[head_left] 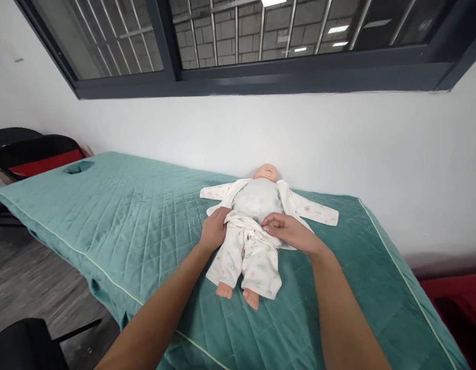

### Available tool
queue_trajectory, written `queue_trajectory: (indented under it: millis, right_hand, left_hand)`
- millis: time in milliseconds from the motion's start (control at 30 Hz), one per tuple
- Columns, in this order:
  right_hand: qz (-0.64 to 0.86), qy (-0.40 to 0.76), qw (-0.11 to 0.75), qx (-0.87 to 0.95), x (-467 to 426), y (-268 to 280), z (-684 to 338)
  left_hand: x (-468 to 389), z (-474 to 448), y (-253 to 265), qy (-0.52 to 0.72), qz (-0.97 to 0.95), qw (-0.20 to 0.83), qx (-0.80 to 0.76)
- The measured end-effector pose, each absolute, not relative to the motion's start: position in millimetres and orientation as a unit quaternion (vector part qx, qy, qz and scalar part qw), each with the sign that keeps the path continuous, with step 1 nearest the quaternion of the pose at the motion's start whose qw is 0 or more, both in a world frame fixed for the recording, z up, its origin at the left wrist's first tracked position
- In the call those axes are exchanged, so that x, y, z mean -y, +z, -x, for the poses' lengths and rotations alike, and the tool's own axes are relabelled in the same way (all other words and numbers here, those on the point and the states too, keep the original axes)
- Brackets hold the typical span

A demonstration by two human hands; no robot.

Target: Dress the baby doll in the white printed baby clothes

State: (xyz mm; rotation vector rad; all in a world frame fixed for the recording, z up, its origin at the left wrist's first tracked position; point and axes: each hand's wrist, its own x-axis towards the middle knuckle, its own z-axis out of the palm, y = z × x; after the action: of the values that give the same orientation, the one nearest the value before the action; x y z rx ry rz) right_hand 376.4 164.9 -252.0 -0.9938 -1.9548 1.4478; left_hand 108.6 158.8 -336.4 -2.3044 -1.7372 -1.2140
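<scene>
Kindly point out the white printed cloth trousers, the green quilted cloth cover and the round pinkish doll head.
White printed cloth trousers (pixel 260 257): head camera, front of one leg.
Green quilted cloth cover (pixel 145 221): head camera, bare upper surface.
Round pinkish doll head (pixel 266 172): head camera, middle of it.

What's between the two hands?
In the head view, the bunched waistband of the baby doll's printed white pants spans the stretch between left hand and right hand; it isn't bare.
</scene>
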Motion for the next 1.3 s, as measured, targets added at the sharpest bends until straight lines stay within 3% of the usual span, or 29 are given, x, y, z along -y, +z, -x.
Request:
queue_trajectory:
  millis: [300,533,1300]
  right_hand:
    - [0.327,0.588,0.447,0.59,-176,-274,-383]
    - [0.315,0.598,0.525,0.516,-179,-282,-370]
    - [0.435,0.324,0.554,0.631,-192,-306,-350]
  left_hand:
    - [-162,-106,-339,-0.381,0.725,-0.009,0.574]
    - [-162,-106,-340,-0.373,0.726,-0.012,0.577]
    - [-162,-106,-340,-0.355,0.724,-0.026,0.591]
